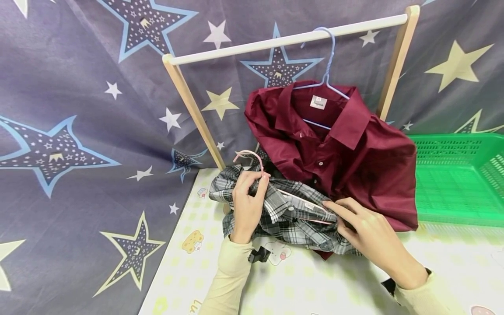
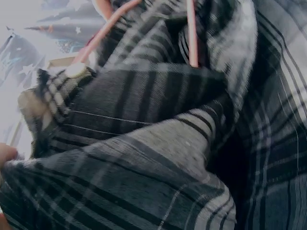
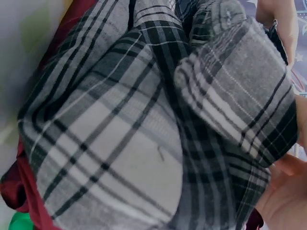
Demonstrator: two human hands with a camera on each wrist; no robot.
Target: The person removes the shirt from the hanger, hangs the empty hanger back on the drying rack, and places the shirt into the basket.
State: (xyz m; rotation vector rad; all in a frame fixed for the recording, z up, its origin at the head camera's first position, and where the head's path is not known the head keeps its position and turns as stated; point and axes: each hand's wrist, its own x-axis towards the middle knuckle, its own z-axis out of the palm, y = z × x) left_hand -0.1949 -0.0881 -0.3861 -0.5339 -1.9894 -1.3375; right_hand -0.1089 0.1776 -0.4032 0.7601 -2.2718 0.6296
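In the head view a grey, black and white plaid shirt [image 1: 303,232] lies bunched at the front of the rack, around a pink hanger [image 1: 252,154]. My left hand [image 1: 248,208] pinches the hanger at the base of its hook. At the shirt's other side my right hand [image 1: 372,234] pinches the edge of the cloth near the collar, thumb below and fingers above. Pink hanger bars [image 2: 193,40] show among plaid folds [image 2: 120,182] in the left wrist view. In the right wrist view a plaid flap [image 3: 240,91] sits beside my fingers [image 3: 288,167].
Behind the plaid shirt, a dark red shirt [image 1: 378,162] hangs on a blue hanger [image 1: 330,57] from the white rail [image 1: 244,49] of a small wooden rack. A green basket [image 1: 449,205] stands at the right. A star-patterned cloth [image 1: 78,183] covers the back and left.
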